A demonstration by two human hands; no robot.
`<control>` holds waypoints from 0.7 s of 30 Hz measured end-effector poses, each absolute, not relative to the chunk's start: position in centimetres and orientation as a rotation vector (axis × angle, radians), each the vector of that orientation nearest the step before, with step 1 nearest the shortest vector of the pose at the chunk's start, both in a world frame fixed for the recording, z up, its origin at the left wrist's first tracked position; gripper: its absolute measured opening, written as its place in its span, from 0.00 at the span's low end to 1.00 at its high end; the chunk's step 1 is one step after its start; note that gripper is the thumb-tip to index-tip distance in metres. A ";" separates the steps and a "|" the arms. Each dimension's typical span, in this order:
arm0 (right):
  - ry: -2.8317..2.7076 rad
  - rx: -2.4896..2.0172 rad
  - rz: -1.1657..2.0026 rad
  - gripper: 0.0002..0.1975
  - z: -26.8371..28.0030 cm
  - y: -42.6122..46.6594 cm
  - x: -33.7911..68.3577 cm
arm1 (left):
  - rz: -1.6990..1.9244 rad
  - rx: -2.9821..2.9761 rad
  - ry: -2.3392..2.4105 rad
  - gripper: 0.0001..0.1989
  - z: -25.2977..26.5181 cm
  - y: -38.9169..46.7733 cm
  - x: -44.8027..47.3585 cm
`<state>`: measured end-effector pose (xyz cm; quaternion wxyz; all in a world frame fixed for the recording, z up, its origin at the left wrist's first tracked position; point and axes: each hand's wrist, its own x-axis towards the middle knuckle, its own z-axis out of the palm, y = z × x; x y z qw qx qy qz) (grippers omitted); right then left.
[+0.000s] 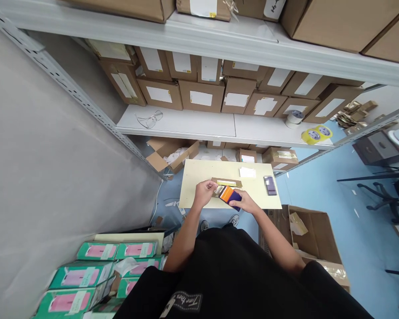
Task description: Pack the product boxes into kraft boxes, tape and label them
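Observation:
My right hand is closed around a small orange and dark purple box, held tilted over the pale yellow table. At the box's left end my left hand is pinched. A light patterned piece shows between its fingertips and the box; I cannot make out what it is. Beneath the hands lies a flat brown cardboard piece with a yellow and white strip. White paper rests at the table's back, and a dark phone-like object, partly blurred, lies at its right end.
Shelves of labelled cardboard boxes rise behind the table. Glasses and tape rolls sit on the middle shelf. Green boxes are stacked at lower left. A large open carton stands to the right.

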<state>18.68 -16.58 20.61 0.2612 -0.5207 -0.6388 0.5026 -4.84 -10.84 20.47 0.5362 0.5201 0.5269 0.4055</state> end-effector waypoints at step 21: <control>-1.949 -2.021 1.009 0.27 14.4 -13.5 28.0 | 1.203 0.993 1.498 0.11 10.8 -5.8 -7.3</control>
